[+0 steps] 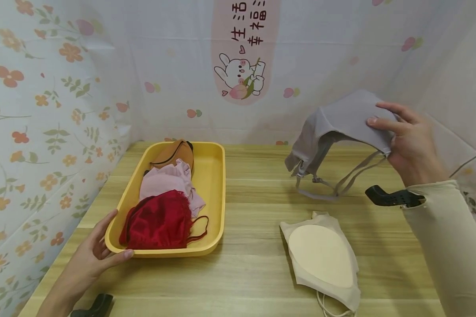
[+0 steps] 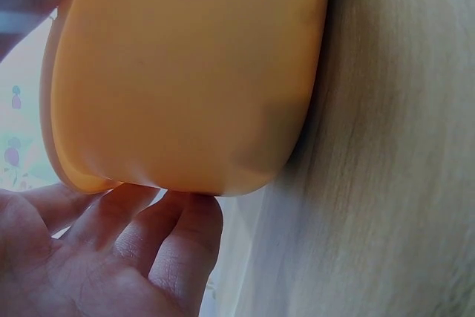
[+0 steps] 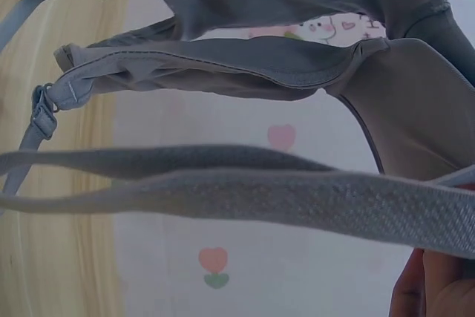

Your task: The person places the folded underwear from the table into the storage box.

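A grey bra (image 1: 351, 116) hangs in the air on the right, its straps dangling above the table. My right hand (image 1: 412, 141) pinches it by one cup, the thumb on the near face. In the right wrist view the bra's band and straps (image 3: 297, 202) stretch across, with only a bit of the hand at the lower right. My left hand (image 1: 89, 255) holds the near left corner of a yellow tray (image 1: 218, 193), thumb at its front rim and fingers along its side. Inside lie a red bra (image 1: 158, 222), a pink garment (image 1: 168, 182) and an orange-brown bra (image 1: 178, 154).
A beige bra (image 1: 321, 255) lies folded on the wooden table (image 1: 254, 246), below the grey one. Behind the table hangs a printed white cloth (image 1: 174, 66); a floral one (image 1: 43, 132) closes the left side. Black mounts (image 1: 394, 197) sit at both wrists.
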`<state>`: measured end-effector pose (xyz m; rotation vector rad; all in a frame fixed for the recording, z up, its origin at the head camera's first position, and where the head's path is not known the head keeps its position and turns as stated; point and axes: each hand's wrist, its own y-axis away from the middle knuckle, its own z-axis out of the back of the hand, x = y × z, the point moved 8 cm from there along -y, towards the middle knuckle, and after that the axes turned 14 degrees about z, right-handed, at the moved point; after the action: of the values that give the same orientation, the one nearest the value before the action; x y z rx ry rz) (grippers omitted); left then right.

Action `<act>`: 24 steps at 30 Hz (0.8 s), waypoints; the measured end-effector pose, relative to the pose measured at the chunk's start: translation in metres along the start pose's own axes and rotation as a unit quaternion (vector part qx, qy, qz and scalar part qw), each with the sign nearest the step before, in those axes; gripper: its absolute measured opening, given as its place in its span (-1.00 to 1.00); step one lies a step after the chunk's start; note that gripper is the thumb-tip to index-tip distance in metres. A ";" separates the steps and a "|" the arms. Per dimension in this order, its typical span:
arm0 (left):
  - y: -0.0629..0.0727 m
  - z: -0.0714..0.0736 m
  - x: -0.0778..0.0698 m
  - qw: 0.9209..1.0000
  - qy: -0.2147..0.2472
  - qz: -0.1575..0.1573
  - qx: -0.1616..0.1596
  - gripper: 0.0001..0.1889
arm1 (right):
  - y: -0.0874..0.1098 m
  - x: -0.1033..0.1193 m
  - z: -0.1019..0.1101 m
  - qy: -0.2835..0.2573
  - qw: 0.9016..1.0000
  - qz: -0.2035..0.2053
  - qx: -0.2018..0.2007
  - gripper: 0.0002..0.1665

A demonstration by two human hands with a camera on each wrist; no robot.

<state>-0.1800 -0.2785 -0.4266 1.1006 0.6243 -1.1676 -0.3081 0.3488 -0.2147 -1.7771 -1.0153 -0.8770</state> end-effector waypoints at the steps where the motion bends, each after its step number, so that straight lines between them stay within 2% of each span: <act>1: 0.000 0.000 0.000 1.000 -0.001 0.000 0.000 0.05 | 0.000 -0.001 -0.002 -0.002 1.000 0.000 0.001 -0.47; 13: 0.001 0.001 0.000 1.000 -0.005 0.007 -0.004 0.04 | 0.001 -0.010 -0.028 -0.007 1.000 -0.001 0.020 -0.49; 18: 0.002 0.000 -0.002 1.000 -0.001 0.000 0.001 0.04 | 0.002 -0.011 -0.038 -0.017 1.000 -0.010 0.020 -0.50; 24: 0.002 -0.001 -0.003 1.000 -0.003 -0.003 0.001 0.04 | 0.000 -0.015 -0.047 0.010 1.000 -0.004 0.024 -0.51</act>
<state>-0.1789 -0.2766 -0.4233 1.0965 0.6227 -1.1766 -0.3215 0.3013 -0.2108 -1.7221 -1.0219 -0.8670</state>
